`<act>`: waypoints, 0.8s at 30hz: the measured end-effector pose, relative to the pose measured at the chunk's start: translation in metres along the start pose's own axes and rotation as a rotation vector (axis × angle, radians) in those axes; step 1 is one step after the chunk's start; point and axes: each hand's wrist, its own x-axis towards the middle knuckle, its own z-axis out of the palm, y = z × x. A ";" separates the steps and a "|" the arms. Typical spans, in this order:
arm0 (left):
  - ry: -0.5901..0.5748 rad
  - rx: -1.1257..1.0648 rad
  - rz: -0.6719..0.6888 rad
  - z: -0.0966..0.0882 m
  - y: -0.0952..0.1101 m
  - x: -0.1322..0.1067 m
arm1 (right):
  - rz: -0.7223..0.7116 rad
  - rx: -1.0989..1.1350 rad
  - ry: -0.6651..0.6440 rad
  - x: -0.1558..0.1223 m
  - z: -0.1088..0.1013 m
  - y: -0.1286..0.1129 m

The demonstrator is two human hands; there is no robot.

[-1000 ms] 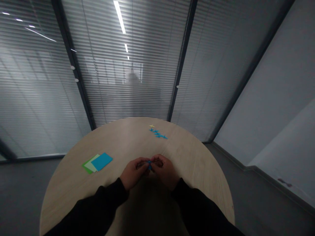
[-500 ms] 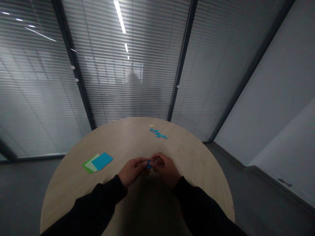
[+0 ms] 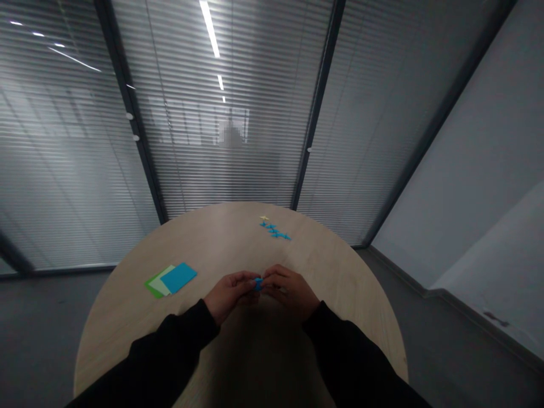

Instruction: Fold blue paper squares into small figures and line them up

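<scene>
Over the near middle of the table, a small folded piece of blue paper (image 3: pixel 258 284) is pinched between the thumb and fingers of my left hand (image 3: pixel 230 294). From the other side, my right hand (image 3: pixel 292 290) has its closed fingertips on the paper's right edge. Fingers cover part of the paper, so its full shape is hidden. Farther back lie several small blue folded-paper figures (image 3: pixel 273 230) with pointed tips, close together in a slanting group. A pale yellow figure (image 3: pixel 264 218) of similar form is just behind them.
Left of my hands, flat paper sheets overlap: a blue sheet (image 3: pixel 179 278) on top, a pale green sheet (image 3: pixel 161 281) and a brighter green sheet (image 3: pixel 152 287) beneath. The round wooden table (image 3: pixel 123 334) has glass partitions with blinds (image 3: pixel 229 175) behind it and a white wall (image 3: pixel 476 187) at right.
My right hand has shifted slightly right and its fingers have straightened somewhat, leaving more of the blue paper visible. My left hand keeps its pinch. The view has moved slightly.
</scene>
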 end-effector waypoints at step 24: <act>-0.041 0.215 0.076 -0.002 -0.006 0.004 | 0.289 0.098 0.056 0.000 0.010 -0.008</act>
